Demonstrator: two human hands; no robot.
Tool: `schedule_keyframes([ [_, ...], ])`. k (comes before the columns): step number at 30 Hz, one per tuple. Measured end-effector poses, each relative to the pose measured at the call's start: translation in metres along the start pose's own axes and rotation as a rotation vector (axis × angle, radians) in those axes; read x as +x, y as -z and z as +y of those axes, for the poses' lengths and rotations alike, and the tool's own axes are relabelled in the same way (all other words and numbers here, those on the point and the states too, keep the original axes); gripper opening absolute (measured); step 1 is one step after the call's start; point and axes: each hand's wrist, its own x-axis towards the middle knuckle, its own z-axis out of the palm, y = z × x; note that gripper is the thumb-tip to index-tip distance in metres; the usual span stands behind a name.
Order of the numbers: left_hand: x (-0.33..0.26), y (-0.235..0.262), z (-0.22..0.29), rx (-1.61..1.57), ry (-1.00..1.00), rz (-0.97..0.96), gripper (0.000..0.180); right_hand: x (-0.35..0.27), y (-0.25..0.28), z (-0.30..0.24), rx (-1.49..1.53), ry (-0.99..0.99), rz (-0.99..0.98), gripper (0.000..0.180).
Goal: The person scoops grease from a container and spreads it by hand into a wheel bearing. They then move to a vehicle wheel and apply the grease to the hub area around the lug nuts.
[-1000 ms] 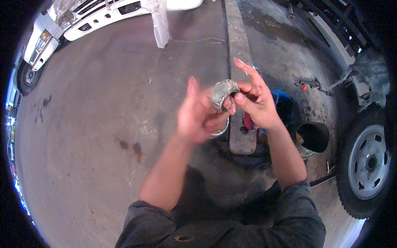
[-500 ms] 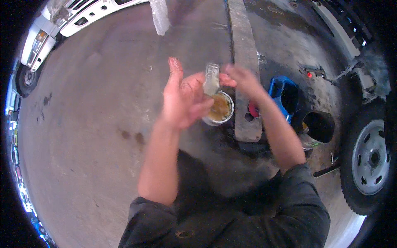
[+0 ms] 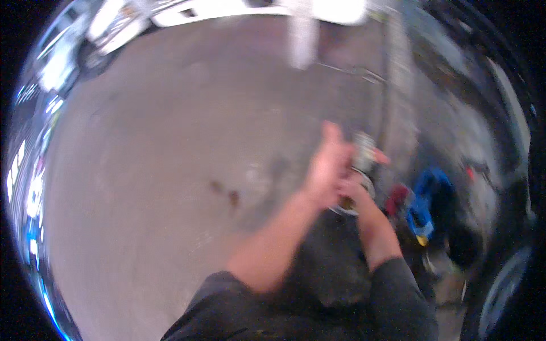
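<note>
The whole view now smears with motion and swings left across the concrete floor (image 3: 142, 187). The left hand (image 3: 327, 167) is flat-fingered against a small grey piece (image 3: 363, 150), which the right hand (image 3: 355, 184) pinches above the round tin (image 3: 348, 206), lower than before.

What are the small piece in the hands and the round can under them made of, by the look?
Small piece, between left hand and right hand: pale grey with a dull sheen, probably metal; blur leaves it open. Round can: bright silvery rim, so likely tin or steel, with brownish contents. Ground: matte grey, stained, probably concrete.
</note>
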Motion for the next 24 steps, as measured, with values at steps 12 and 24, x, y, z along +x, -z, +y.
schedule_keyframes([
  [12,0.042,-0.029,-0.08,-0.062,-0.075,-0.032,0.09,-0.078,0.126,0.139,-0.414,0.145,-0.367,0.052],
  [24,0.0,-0.056,-0.043,-0.016,-0.05,-0.036,0.09,-0.079,-0.074,-0.076,-0.687,-0.037,0.489,0.044],
])
